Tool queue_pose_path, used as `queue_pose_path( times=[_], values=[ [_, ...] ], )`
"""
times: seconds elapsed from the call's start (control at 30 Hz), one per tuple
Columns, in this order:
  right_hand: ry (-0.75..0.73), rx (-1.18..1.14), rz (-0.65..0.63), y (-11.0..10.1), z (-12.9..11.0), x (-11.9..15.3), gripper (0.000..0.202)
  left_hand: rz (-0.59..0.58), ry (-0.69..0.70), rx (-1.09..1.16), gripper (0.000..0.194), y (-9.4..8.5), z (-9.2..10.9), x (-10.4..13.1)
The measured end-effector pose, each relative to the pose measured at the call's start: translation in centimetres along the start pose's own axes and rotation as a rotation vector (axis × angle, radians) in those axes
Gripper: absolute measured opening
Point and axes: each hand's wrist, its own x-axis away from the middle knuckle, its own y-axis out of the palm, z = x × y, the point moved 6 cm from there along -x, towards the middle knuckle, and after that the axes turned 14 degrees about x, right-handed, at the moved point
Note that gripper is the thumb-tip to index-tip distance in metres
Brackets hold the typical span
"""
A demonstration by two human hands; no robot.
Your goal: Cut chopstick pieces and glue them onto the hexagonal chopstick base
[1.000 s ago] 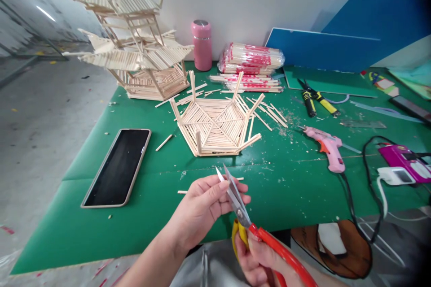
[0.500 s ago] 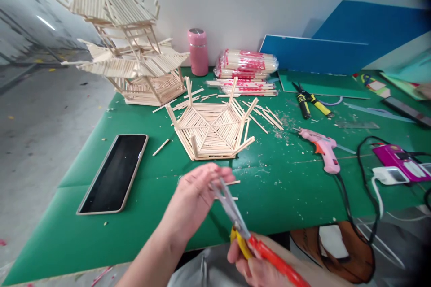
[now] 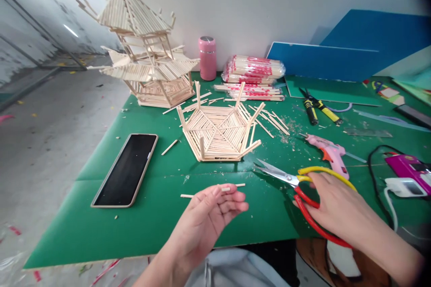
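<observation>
Partly hidden stick (image 3: 226,189) and scissors (image 3: 291,180), cropped tower (image 3: 148,69)

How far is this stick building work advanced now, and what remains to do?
Looks done: the tiered stick tower, with roofs on, and the filled floor of the hexagonal base.
In hand: the left hand holds a short stick piece; the right hand has the scissors.
Probably left: joining or roofing the base's corner posts, whose tops nothing spans; loose sticks lie nearby.
</observation>
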Motion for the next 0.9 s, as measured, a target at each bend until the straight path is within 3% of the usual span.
queue_pose_path(
  times=[0.1,0.2,0.27,0.33,0.37,0.43,0.5,0.6,0.7,0.8,0.9],
  values=[
    [-0.124,0.162,0.022,0.0,0.0,-1.1,0.041,0.007,-0.019,0.026,0.026,0.3,-0.6,0.0],
    [-0.082,0.176,0.081,-2.5,-0.7,-1.2,0.036,0.032,-0.024,0.02,0.027,0.3,-0.9,0.0],
    [-0.039,-0.015,0.278,-5.8,-2.4,-0.8,0.03,0.033,-0.036,0.004,0.026,0.4,-1.2,-0.2],
    [-0.218,-0.321,0.413,-8.1,-5.9,-0.3,0.027,0.018,-0.038,-0.006,0.025,0.5,-1.7,-0.4],
    [-0.332,-0.407,0.423,-8.7,-7.9,-0.1,0.028,0.012,-0.027,-0.008,0.024,0.6,-1.9,-0.5],
    [-0.405,-0.497,0.397,-8.7,-10.7,-0.1,0.025,0.012,0.022,-0.032,0.024,0.7,-2.0,-0.6],
    [-0.373,-0.523,0.441,-8.4,-11.8,-0.2,0.02,0.013,0.083,-0.116,0.023,0.8,-1.8,-0.6],
    [-0.353,-0.564,0.522,-8.1,-11.8,-0.2,0.018,0.003,0.13,-0.349,0.024,0.9,-1.0,-0.2],
    [-0.43,-0.614,0.536,-8.3,-11.5,0.0,0.022,-0.023,0.169,-0.602,0.029,1.2,0.1,0.3],
    [-0.483,-0.64,0.471,-8.3,-11.5,0.0,0.025,-0.067,0.157,-0.793,0.03,1.6,0.7,0.6],
    [-0.449,-0.791,0.289,-7.7,-11.5,-0.3,0.017,-0.106,0.127,-0.966,0.028,2.0,0.8,0.7]
  ],
)
